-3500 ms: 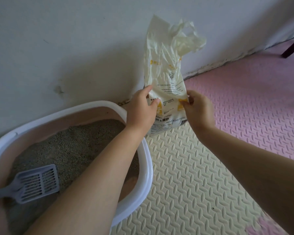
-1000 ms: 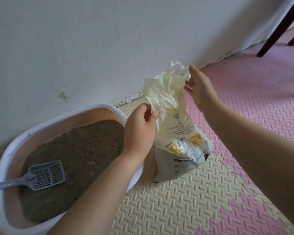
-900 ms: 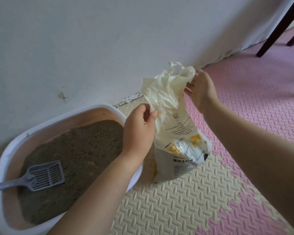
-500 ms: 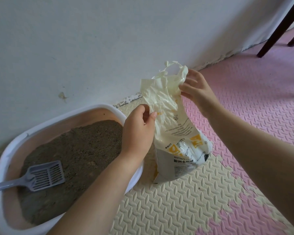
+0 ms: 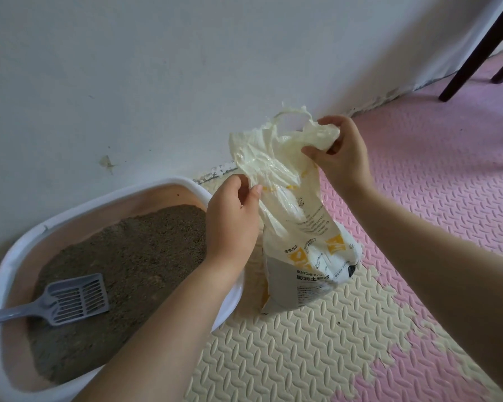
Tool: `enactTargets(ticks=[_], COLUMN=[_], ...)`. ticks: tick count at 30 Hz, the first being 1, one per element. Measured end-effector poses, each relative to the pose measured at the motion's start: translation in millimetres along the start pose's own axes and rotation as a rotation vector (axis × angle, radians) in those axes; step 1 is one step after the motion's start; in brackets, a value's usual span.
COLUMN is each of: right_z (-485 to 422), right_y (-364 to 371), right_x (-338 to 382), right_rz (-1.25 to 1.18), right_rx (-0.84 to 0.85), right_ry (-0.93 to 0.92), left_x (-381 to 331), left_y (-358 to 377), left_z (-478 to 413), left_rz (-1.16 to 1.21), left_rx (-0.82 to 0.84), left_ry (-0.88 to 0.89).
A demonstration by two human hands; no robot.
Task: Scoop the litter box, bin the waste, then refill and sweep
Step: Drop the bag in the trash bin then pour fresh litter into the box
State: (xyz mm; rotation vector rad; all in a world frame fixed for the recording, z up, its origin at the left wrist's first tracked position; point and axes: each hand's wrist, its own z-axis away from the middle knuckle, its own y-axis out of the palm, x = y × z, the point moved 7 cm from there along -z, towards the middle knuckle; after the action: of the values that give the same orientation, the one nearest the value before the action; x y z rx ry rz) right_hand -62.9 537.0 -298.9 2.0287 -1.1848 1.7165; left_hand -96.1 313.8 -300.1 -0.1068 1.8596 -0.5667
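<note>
Cream and pink foam floor mats (image 5: 288,358) run up to a white wall (image 5: 157,68), and the litter box (image 5: 18,248) sits on them against that wall. Take the box as your reference.

Its white rim rings a pinkish inner wall, and grey-brown litter (image 5: 134,248) fills the pan. A grey-blue slotted scoop (image 5: 70,298) lies inside the box on the litter. Its head points toward the box's middle and its handle runs off toward the box's left side, out of view.

Just right of the box, the bag of bentonite cat litter (image 5: 302,256) stands with its base on the cream mat. The view does not show whether it touches the box's right rim. The bag is pale yellow and white with printed text, bulging at the bottom and slack and crumpled above.

Your left hand (image 5: 233,224) reaches across the box's right rim. It pinches the bag's left edge between the thumb and curled fingers, partway up. Your right hand (image 5: 343,155) is farther right of the box and higher. Its fingers are curled round the scrunched top of the bag, bunching the plastic.

Well away from the box, at the far right by the wall, dark chair legs (image 5: 476,50) stand on the pink mat.
</note>
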Motion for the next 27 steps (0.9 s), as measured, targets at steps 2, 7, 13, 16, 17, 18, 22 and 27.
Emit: enactTargets(ticks=[2,7,13,16,17,18,22,27], right_z=[5.6,23.8,36.0,34.8,34.9,35.8,45.7,52.5], right_y=[-4.5,-28.1,-64.2,-82.7,-86.1,-88.1,-75.0,-63.7], right_x=[5.7,10.4,21.5,34.7,39.1,42.6,49.7,51.9], right_rz=[0.012,0.002,0.026,0.070,0.092,0.109,0.167,0.170], right_rx=[-0.050,-0.138,-0.232,-0.280,-0.287,-0.292,-0.179,-0.099], right_ry=[-0.023,-0.032,-0.070,-0.118,-0.133,-0.141,-0.176,-0.184], left_x=[-1.8,-3.9,-8.5,-14.0,-14.6,-14.2,-11.7,-16.5], left_y=[0.5,5.0,6.3,1.8,-1.9,-4.1,-2.2,4.8], left_z=[-3.5,-15.3,-26.2,-33.4,-37.0,-41.3,-48.6,-30.8], left_rz=[-0.015,0.000,0.019,0.019,0.017,0.016,0.014,-0.033], left_rx=[-0.011,-0.034,-0.060,-0.092,-0.110,-0.117,-0.070,-0.052], left_ry=[0.018,0.017,0.039,0.038,0.027,0.015,-0.006,0.018])
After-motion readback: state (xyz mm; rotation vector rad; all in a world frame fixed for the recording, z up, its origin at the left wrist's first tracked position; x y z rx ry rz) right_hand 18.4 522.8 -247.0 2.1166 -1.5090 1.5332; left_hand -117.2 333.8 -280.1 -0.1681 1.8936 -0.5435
